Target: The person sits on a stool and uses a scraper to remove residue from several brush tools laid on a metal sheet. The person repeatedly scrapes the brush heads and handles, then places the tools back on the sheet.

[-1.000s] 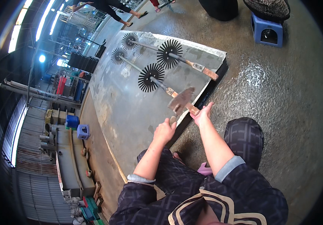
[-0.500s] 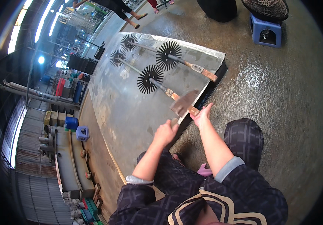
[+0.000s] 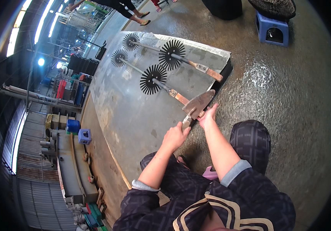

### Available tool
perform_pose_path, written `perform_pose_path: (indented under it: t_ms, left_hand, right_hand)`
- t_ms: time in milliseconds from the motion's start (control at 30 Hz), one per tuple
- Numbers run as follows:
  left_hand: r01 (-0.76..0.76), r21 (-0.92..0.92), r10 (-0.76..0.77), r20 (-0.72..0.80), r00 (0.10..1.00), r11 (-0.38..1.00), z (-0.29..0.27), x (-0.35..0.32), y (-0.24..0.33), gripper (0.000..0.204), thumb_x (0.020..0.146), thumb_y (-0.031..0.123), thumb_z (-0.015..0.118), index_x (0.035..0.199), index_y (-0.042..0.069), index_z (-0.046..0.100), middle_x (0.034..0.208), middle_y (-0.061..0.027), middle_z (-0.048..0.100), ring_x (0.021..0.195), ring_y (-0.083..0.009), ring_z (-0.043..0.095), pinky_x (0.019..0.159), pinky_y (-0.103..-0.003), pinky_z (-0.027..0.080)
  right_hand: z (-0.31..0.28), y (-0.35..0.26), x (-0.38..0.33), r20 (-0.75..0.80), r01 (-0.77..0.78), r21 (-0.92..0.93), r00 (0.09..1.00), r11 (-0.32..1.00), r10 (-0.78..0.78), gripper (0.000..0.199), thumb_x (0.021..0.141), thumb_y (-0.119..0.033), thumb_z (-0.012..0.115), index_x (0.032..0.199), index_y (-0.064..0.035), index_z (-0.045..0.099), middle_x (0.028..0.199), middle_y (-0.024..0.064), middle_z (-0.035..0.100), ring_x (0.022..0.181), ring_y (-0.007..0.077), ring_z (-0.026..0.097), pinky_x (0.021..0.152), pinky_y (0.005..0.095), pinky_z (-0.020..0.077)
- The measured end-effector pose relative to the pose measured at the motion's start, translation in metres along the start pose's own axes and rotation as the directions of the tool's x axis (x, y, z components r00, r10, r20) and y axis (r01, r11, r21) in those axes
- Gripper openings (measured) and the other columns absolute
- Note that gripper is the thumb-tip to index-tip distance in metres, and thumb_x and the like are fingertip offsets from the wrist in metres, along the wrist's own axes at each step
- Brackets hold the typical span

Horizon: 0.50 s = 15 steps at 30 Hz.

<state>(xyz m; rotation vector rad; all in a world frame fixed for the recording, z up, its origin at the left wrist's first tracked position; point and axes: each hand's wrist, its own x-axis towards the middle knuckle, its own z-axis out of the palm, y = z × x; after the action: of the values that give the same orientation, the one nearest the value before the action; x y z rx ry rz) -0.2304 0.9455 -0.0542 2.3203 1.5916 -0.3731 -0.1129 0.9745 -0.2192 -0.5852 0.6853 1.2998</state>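
My left hand is closed round the handle of a trowel with a worn, brownish blade. The blade lies across the copper-coloured end bar of the nearer rod; whether it touches the bar I cannot tell. My right hand grips the bar's near end, just past the edge of a grey metal-topped platform. Along that rod sit two black slotted discs, a nearer disc and a farther disc. A second rod with two similar discs lies beyond it.
A blue plastic stool bearing a dark woven basket stands at the far right beside a black container. Wet floor surrounds the platform's right side. Another person's legs show at the top. A long metal trough runs at left.
The trowel has swung right and up, its blade now sharper in view over the bar's end. My left hand has shifted slightly right. My right hand keeps its hold on the bar.
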Motion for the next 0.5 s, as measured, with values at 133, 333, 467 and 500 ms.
perform_pose_path:
  t_ms: [133, 333, 467, 500]
  left_hand:
    - [0.079, -0.086, -0.084, -0.053, 0.995, 0.993, 0.001, 0.023, -0.021, 0.047, 0.082, 0.042, 0.051, 0.102, 0.000, 0.051, 0.086, -0.0302, 0.058, 0.088, -0.0440, 0.056, 0.078, -0.048, 0.044]
    - [0.071, -0.029, -0.073, -0.071, 0.995, 0.997, -0.006, 0.028, -0.023, 0.046, 0.083, 0.040, 0.050, 0.104, -0.001, 0.051, 0.088, -0.0304, 0.058, 0.089, -0.0440, 0.055, 0.078, -0.048, 0.044]
    - [-0.070, 0.019, 0.070, 0.023, 0.997, 0.997, 0.002, 0.005, 0.002, 0.046, 0.084, 0.042, 0.049, 0.099, -0.001, 0.053, 0.085, -0.0282, 0.060, 0.085, -0.0412, 0.058, 0.076, -0.046, 0.045]
    - [-0.068, 0.001, 0.068, 0.037, 0.997, 0.998, 0.002, 0.009, 0.000, 0.046, 0.084, 0.042, 0.049, 0.099, -0.001, 0.053, 0.085, -0.0281, 0.060, 0.085, -0.0409, 0.058, 0.076, -0.046, 0.045]
  right_hand:
    - [0.004, 0.001, -0.005, -0.022, -0.033, -0.033, 0.999, 0.999, 0.032, 0.089, 0.077, -0.075, 0.023, 0.139, -0.0131, 0.012, 0.143, 0.0155, 0.015, 0.124, 0.0361, 0.031, 0.096, 0.0548, 0.0278]
    - [0.005, 0.003, -0.009, -0.029, -0.030, -0.057, 0.999, 0.998, 0.029, 0.090, 0.076, -0.077, 0.021, 0.140, -0.0144, 0.010, 0.145, 0.0116, 0.010, 0.126, 0.0360, 0.028, 0.099, 0.0540, 0.0237]
    - [0.007, -0.002, -0.003, 0.159, -0.028, 0.074, 0.987, 0.997, 0.016, 0.083, 0.081, -0.071, 0.013, 0.137, -0.0109, 0.022, 0.139, 0.0107, 0.030, 0.127, 0.0267, 0.029, 0.103, 0.0428, 0.0239]
    - [0.003, 0.001, 0.002, 0.154, 0.000, 0.068, 0.988, 0.998, -0.011, 0.083, 0.081, -0.071, 0.013, 0.137, -0.0103, 0.023, 0.140, 0.0097, 0.029, 0.128, 0.0261, 0.029, 0.104, 0.0418, 0.0232]
